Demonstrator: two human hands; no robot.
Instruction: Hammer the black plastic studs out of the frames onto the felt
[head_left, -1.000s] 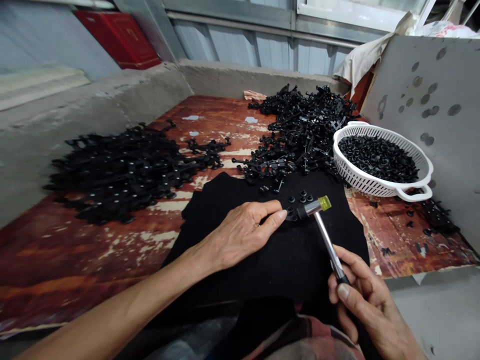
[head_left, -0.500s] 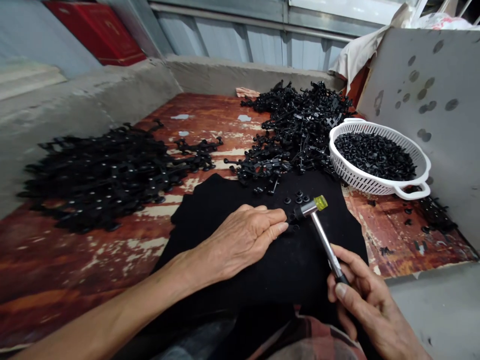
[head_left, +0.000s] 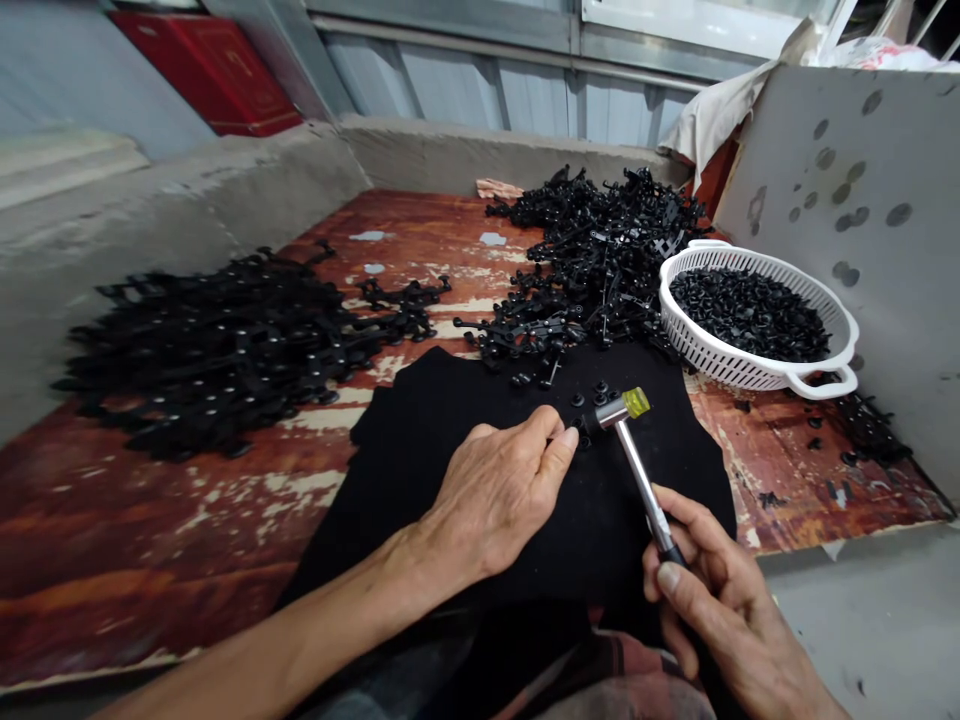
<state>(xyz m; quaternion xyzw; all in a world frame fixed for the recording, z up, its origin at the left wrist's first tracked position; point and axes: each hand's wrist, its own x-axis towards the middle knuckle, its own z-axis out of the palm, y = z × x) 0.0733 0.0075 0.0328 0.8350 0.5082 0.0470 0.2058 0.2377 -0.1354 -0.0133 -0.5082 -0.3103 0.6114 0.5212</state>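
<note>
My right hand [head_left: 724, 600] is wrapped round the dark grip of a small hammer [head_left: 637, 465] with a metal shaft, a yellow face and a dark opposite face. The hammer's head is held just right of my left fingertips, over a black cloth [head_left: 420, 430]. My left hand [head_left: 502, 485] is closed, thumb and forefinger pinched together at the cloth; what they hold, if anything, is hidden. Several small round black caps [head_left: 601, 389] lie on the cloth around the hammer's head.
Piles of black plastic parts lie at the left [head_left: 225, 350] and at the back [head_left: 607, 235]. A white slotted basket [head_left: 757, 375] of small black pieces stands at the right. Beyond it rises a grey panel [head_left: 900, 300]. A concrete ledge [head_left: 420, 150] borders the worn red-brown tabletop [head_left: 262, 510].
My left hand has turned, its wrist lower and its knuckles more upright, with the fingertips still beside the caps. The hammer has shifted slightly left. The whole view has moved a little.
</note>
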